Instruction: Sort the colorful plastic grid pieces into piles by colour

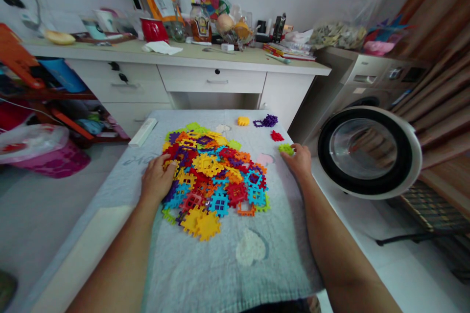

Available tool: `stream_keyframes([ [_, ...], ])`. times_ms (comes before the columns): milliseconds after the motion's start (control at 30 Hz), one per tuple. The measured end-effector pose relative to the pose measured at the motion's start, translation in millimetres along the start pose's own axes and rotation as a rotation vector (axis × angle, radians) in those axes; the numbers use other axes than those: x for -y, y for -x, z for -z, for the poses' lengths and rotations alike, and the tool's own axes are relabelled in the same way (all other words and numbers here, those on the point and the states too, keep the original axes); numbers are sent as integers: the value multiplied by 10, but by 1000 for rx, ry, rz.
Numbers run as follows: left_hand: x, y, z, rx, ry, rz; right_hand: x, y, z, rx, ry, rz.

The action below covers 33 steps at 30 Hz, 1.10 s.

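Note:
A heap of flat plastic interlocking tiles (213, 176) in many colours lies on a grey cloth (220, 264) over a small table. My left hand (157, 180) rests on the heap's left edge, fingers spread over the pieces. At the cloth's right side my right hand (299, 160) holds a green tile (285, 148) in its fingertips. Apart from the heap, at the far end, lie a red tile (276, 136), purple tiles (267, 121) and a yellow tile (243, 121).
A white remote control (143, 132) lies at the cloth's far left edge. Behind stands a cluttered white desk with drawers (216, 80). A washing machine with its round door (367, 151) open is close on the right. Bags and shelves crowd the left floor.

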State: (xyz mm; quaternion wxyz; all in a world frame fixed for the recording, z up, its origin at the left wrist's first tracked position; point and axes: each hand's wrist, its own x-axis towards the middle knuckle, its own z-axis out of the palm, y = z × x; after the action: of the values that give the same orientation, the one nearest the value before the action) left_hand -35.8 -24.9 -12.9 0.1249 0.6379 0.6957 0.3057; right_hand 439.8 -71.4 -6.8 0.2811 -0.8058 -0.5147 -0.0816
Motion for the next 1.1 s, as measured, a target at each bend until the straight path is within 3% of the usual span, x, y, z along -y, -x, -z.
stream_keyframes([
  [300, -10, 5, 7, 11, -1, -2, 12, 50, -19, -6, 53, -21],
  [900, -18, 3, 3, -1, 10, 16, 134, 34, 20, 123, 191, -78],
  [1100, -57, 20, 24, 0, 22, 32, 183, 54, 158, 127, 193, -73],
])
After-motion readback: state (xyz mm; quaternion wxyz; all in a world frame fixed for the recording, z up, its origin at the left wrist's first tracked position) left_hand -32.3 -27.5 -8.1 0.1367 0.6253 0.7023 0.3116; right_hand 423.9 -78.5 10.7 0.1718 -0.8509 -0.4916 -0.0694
